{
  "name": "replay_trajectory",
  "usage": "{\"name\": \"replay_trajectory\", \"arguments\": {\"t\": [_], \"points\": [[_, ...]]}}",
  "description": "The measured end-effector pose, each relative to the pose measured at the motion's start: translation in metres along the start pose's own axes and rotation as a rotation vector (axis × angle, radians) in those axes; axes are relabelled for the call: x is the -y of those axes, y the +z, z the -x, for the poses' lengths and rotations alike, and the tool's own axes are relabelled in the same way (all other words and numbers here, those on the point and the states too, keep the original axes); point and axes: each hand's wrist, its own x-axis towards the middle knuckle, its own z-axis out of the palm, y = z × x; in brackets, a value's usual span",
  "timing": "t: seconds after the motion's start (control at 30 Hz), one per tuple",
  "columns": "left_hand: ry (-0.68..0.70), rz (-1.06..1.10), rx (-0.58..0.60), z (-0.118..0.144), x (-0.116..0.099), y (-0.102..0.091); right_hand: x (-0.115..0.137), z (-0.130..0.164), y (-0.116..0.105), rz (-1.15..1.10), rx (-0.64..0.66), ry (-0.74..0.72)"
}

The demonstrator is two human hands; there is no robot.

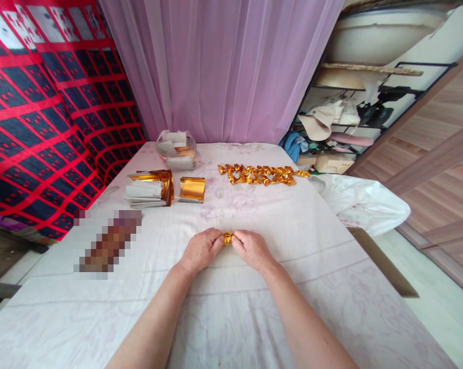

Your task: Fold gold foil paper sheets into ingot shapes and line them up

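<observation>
Head view, centre of frame: my left hand (199, 250) and right hand (251, 249) meet on the white cloth (254, 312), fingertips of both pinched shut on one small gold foil piece (227, 238). Above: folded gold pieces (260, 175) in rows; upper left, foil stacks (150, 188) and a bag (177, 149).

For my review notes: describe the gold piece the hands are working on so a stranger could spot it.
On the white cloth-covered table, look near the front middle, where the left hand and right hand meet. Pinched between them is a small folded gold foil piece, alone, unlike the row of finished gold pieces farther back.
</observation>
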Motion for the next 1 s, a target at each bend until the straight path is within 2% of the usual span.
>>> {"name": "replay_trajectory", "arguments": {"t": [0.17, 0.33, 0.53, 0.73, 1.0], "points": [[0.029, 0.054, 0.015, 0.0, -0.0008, -0.003, 0.0016, 0.0002, -0.002, 0.027, 0.009, 0.03], [0.007, 0.045, -0.014, -0.0019, -0.0015, -0.0015, 0.0, 0.0023, -0.0019, 0.028, 0.022, -0.04], [0.033, 0.066, 0.019, 0.0, -0.008, -0.0043, -0.0009, 0.0033, 0.0001, 0.026, 0.012, -0.013], [-0.055, 0.06, -0.08, 0.0019, -0.0045, -0.0007, 0.0006, 0.0042, -0.0037, 0.071, 0.032, -0.023], [0.042, 0.07, -0.065, 0.0031, -0.006, -0.0016, 0.0006, 0.004, -0.0068, 0.049, 0.044, -0.016]]}}
